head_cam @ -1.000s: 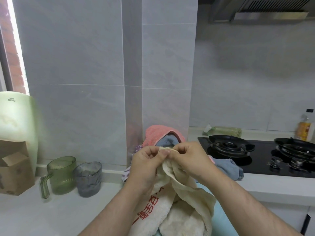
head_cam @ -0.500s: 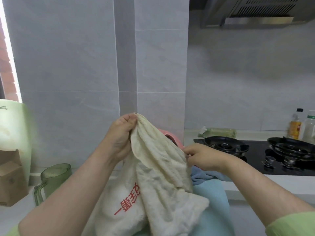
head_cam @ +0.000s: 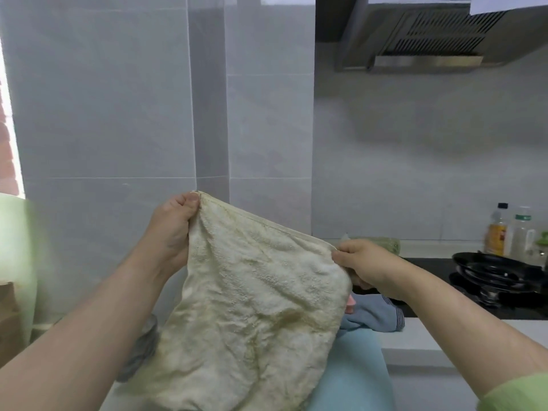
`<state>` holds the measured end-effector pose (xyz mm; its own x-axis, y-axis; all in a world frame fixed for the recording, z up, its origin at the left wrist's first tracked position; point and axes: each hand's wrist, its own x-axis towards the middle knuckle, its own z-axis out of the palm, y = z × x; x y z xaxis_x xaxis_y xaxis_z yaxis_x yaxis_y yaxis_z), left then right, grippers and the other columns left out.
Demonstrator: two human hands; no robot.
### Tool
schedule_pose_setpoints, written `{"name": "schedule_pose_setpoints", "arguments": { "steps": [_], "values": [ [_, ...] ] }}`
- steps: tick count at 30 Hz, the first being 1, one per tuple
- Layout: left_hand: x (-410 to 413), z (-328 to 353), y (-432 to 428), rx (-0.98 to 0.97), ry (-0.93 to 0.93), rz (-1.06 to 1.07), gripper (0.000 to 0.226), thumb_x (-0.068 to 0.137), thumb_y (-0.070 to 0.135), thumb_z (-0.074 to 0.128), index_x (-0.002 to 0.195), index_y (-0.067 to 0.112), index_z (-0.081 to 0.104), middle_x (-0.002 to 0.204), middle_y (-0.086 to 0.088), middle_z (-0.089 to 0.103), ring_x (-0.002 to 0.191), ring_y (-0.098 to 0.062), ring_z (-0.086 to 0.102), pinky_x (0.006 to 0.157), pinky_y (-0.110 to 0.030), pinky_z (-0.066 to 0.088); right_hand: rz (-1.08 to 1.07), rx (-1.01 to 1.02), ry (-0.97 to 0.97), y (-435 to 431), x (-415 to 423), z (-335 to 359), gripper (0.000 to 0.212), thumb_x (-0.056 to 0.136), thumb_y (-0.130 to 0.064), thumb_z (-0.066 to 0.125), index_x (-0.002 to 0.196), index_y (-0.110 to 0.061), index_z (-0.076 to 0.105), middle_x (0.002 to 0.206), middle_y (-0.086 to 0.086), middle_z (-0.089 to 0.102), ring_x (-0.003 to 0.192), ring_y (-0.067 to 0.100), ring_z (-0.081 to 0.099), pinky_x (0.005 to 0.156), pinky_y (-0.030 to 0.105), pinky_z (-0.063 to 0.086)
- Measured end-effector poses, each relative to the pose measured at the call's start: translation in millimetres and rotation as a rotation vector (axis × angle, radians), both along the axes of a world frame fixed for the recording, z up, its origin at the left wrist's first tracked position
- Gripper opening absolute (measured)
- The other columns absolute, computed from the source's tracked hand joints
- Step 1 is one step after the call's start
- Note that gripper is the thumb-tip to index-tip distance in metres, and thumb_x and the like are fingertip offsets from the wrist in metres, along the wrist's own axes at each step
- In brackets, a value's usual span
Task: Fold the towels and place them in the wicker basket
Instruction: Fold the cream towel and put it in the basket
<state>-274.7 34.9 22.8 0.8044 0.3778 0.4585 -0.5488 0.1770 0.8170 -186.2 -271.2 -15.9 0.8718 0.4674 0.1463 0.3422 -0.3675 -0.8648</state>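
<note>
**Inspector:** Left hand?

**Recorder:** The left hand [head_cam: 175, 232] is raised ahead of the chest, with the forearm rising from the lower left. The thumb lies on the near face of the towel [head_cam: 255, 307] at its upper left corner and the fingers sit behind it. It pinches that corner.

**Inspector:** Right hand?

**Recorder:** The right hand [head_cam: 367, 262] is lower and further right, and its forearm comes in from the lower right. A green sleeve [head_cam: 516, 393] shows at the frame edge. The back of the hand faces the camera, and the curled fingers pinch the upper right corner.

**Inspector:** Where is the towel?

**Recorder:** It is in the air between both hands, spread broadside to the camera. The top edge is drawn tight and slopes down from left to right. The cream body hangs wrinkled, and the bottom edge runs out of frame. It hangs in front of the counter [head_cam: 415, 333].

**Inspector:** Surroundings?

**Recorder:** A blue towel [head_cam: 376, 317] lies crumpled on the counter below the right wrist, against the hob [head_cam: 430, 262]. A grey cup [head_cam: 139, 351] is partly hidden behind the held towel's left side. Two bottles [head_cam: 498, 229] stand by the wall behind the hob. A hood [head_cam: 415, 40] is mounted above.
</note>
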Motion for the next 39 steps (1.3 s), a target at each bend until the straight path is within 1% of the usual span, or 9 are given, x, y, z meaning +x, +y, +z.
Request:
{"name": "schedule_pose_setpoints", "arguments": {
  "steps": [7, 12, 15, 19, 22, 25, 27, 33, 39],
  "values": [
    [5.0, -10.3, 19.9, -0.04, 0.071, 0.113, 0.027, 0.104, 0.01, 0.039, 0.083, 0.007, 0.057, 0.076, -0.009, 0.061, 0.061, -0.015, 0.065, 0.057, -0.028, 0.057, 0.504, 0.003, 0.242, -27.2, 3.8, 9.2, 0.021, 0.091, -0.024, 0.064, 0.092, -0.004, 0.068, 0.082, 0.012, 0.055, 0.072, 0.025, 0.042, 0.068, 0.033, 0.033],
    [7.7, -19.8, 24.4, -0.034, 0.103, 0.136, 0.025, 0.104, 0.011, 0.041, 0.085, 0.009, 0.057, 0.076, -0.008, 0.062, 0.061, -0.015, 0.064, 0.057, -0.029, 0.057, 0.316, -0.383, 0.097, -26.0, -0.8, 23.9, 0.019, 0.1, -0.018, 0.054, 0.089, -0.015, 0.068, 0.087, 0.006, 0.069, 0.08, 0.021, 0.062, 0.072, 0.032, 0.053],
    [6.4, -24.7, 22.4, -0.006, 0.081, 0.11, 0.023, 0.104, 0.013, 0.041, 0.088, 0.013, 0.058, 0.072, -0.002, 0.065, 0.062, -0.011, 0.065, 0.058, -0.026, 0.057, 0.09, -0.485, -0.252, -22.9, 2.1, 26.5, 0.026, 0.094, -0.023, 0.061, 0.07, -0.028, 0.068, 0.068, -0.011, 0.063, 0.066, 0.007, 0.055, 0.07, 0.033, 0.049],
    [5.3, -31.6, 20.0, 0.033, 0.097, 0.162, 0.022, 0.104, 0.013, 0.04, 0.089, 0.015, 0.056, 0.077, -0.001, 0.063, 0.063, -0.008, 0.062, 0.064, -0.025, 0.053, -0.158, -0.23, -0.546, -20.0, 9.6, 23.4, 0.022, 0.088, -0.021, 0.071, 0.072, -0.037, 0.071, 0.072, -0.016, 0.068, 0.072, -0.003, 0.062, 0.069, 0.023, 0.047],
    [6.6, -37.2, 19.2, 0.034, 0.112, 0.195, 0.021, 0.104, 0.013, 0.04, 0.09, 0.014, 0.056, 0.08, -0.003, 0.062, 0.062, -0.008, 0.063, 0.065, -0.027, 0.051, -0.23, -0.167, -0.661, -17.1, 10.3, 23.0, 0.012, 0.085, -0.015, 0.074, 0.083, -0.026, 0.076, 0.082, -0.013, 0.059, 0.078, -0.001, 0.054, 0.069, 0.016, 0.037],
    [8.2, -39.0, 21.8, 0.04, 0.127, 0.243, 0.02, 0.104, 0.011, 0.042, 0.091, 0.013, 0.057, 0.083, -0.006, 0.064, 0.067, -0.013, 0.064, 0.07, -0.032, 0.052, -0.299, -0.044, -0.583, -16.1, 7.5, 25.0, 0.006, 0.082, -0.015, 0.077, 0.086, -0.019, 0.077, 0.105, -0.007, 0.059, 0.09, 0.012, 0.058, 0.076, 0.018, 0.041],
    [8.6, -38.8, 24.4, 0.111, 0.141, 0.303, 0.018, 0.103, 0.012, 0.045, 0.091, 0.012, 0.059, 0.085, -0.008, 0.063, 0.074, -0.019, 0.06, 0.075, -0.035, 0.05, -0.321, -0.001, -0.53, -18.0, 5.3, 24.9, 0.006, 0.083, -0.016, 0.075, 0.081, -0.022, 0.074, 0.096, -0.002, 0.069, 0.087, 0.021, 0.065, 0.07, 0.025, 0.047],
    [17.9, -14.6, 26.5, 0.396, 0.217, 0.479, 0.019, 0.101, 0.019, 0.05, 0.085, 0.01, 0.056, 0.067, -0.003, 0.048, 0.052, -0.016, 0.04, 0.048, -0.027, 0.034, -0.543, -0.159, -0.597, -18.2, 12.2, 41.9, 0.018, 0.092, -0.034, 0.063, 0.1, -0.017, 0.059, 0.085, -0.007, 0.059, 0.08, 0.018, 0.055, 0.067, 0.031, 0.042],
    [30.8, 25.3, 15.5, 0.211, 0.235, 0.269, 0.013, 0.104, 0.02, 0.044, 0.095, 0.013, 0.051, 0.097, -0.01, 0.055, 0.07, -0.015, 0.065, 0.056, -0.036, 0.061, -0.484, 0.289, -0.346, -5.3, 18.1, 72.8, 0.018, 0.099, -0.024, 0.056, 0.091, -0.008, 0.058, 0.08, 0.021, 0.068, 0.061, 0.03, 0.067, 0.06, 0.042, 0.061]
  ]
}}
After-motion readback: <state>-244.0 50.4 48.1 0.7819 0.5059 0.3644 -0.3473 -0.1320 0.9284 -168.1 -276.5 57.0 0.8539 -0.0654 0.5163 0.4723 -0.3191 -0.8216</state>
